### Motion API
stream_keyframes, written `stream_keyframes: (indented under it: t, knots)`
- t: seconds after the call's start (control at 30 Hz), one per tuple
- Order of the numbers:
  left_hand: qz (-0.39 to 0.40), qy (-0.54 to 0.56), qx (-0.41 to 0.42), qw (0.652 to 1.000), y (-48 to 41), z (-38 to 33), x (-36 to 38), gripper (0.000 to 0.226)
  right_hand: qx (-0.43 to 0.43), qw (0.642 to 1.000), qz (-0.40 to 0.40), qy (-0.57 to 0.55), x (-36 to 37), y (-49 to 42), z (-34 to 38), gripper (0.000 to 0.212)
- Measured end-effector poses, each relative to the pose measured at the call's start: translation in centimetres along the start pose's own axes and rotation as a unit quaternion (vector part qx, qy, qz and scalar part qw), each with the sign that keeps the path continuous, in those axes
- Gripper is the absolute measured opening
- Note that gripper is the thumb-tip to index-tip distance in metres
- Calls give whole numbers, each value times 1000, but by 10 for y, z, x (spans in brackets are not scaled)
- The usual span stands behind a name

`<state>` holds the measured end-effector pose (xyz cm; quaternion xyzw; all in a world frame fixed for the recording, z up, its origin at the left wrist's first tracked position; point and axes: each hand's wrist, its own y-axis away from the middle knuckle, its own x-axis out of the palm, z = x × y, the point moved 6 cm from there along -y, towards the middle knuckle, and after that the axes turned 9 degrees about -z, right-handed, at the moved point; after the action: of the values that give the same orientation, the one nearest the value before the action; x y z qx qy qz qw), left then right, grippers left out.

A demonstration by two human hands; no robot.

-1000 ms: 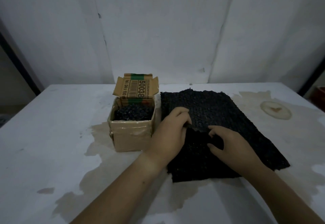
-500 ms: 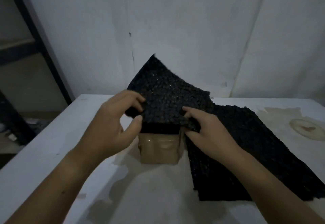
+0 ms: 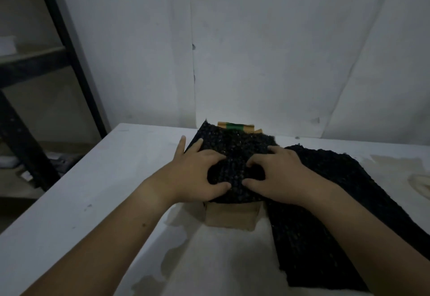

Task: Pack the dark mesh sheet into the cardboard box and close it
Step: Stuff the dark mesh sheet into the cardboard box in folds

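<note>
Most of box (image 3: 229, 217) under mesh sheet (image 3: 235, 148)

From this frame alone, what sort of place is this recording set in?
Probably a plain workroom or storeroom: a stained white table, bare white wall panels, and a dark metal shelving frame at left.

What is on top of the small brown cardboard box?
A dark mesh sheet lies over the small brown cardboard box, gripped by the left hand and right hand. Its inside is covered.

Dark shelving (image 3: 86, 86) stands left of the stained table (image 3: 97, 191).
</note>
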<state>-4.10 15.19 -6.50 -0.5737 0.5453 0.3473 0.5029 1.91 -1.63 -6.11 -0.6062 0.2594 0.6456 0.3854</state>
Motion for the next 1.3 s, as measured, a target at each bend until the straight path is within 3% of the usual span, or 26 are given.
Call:
stream_keyframes:
  t: [0.13, 0.33, 0.4, 0.5, 0.67, 0.77, 0.93, 1.13, 1.23, 1.3]
  knots:
    - [25, 6, -2, 1000, -7, -1, 8, 80, 14, 997, 74, 18, 11, -19, 6, 63]
    - [14, 0, -3, 1000, -10, -5, 16, 72, 1, 994, 100, 43, 18, -31, 8, 60]
    - [3, 9, -5, 1000, -9, -6, 17, 68, -24, 998, 51, 30, 11, -29, 8, 58]
    - [-14, 9, -7, 1000, -8, -9, 16, 71, -74, 991, -106, 26, -11, -23, 9, 63]
    - [-28, -10, -21, 999, -7, -11, 18, 97, -72, 988, -105, 89, -3, -19, 9, 65]
    - [-54, -37, -12, 998, -6, -12, 18, 96, -100, 981, -127, 109, -4, -13, 17, 55]
    - [-98, -59, 27, 993, -9, -17, 14, 75, -60, 993, -66, 82, 9, -13, 12, 44]
    - [-95, -85, 32, 991, -12, -17, 13, 74, -8, 993, 88, 82, 26, -28, 11, 60]
    - [-108, -86, 44, 989, -8, -18, 12, 69, -26, 994, 70, 74, 19, -27, 13, 54]
    - [-119, -83, 44, 988, -5, -18, 13, 68, -53, 997, -18, 61, 4, -22, 14, 44]
